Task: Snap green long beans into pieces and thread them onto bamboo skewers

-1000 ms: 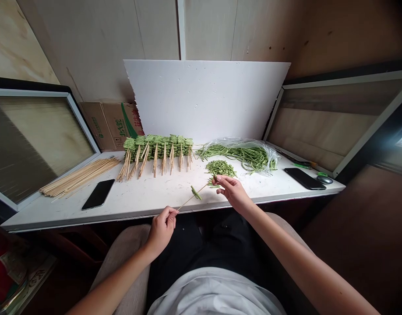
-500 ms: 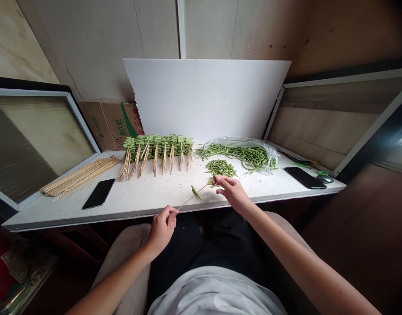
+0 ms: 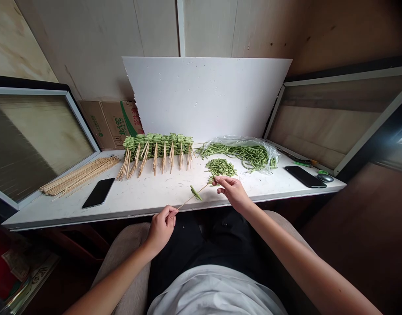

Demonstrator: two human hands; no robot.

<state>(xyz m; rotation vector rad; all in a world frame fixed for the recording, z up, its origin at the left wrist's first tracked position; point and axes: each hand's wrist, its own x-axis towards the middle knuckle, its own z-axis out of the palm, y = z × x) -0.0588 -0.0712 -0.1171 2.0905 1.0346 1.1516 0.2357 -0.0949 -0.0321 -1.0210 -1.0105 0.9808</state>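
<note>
My left hand (image 3: 161, 227) is shut on the blunt end of a thin bamboo skewer (image 3: 188, 200), which slants up and to the right over the white table. A short stack of cut green bean pieces (image 3: 196, 193) sits threaded on the skewer. My right hand (image 3: 232, 192) pinches the skewer's far end, with a green bean piece (image 3: 211, 180) at its fingertips. Just beyond that hand lies a heap of cut green beans (image 3: 220, 167).
Filled skewers (image 3: 158, 146) lie in a row behind the hands, near a clear bag of long green beans (image 3: 237, 151). Loose skewers (image 3: 79, 175) and a phone (image 3: 98, 192) are at left; another phone (image 3: 305, 176) and scissors (image 3: 301, 162) at right.
Both hands and the skewer stay almost where they were. The whole scene sits slightly higher in the view.
</note>
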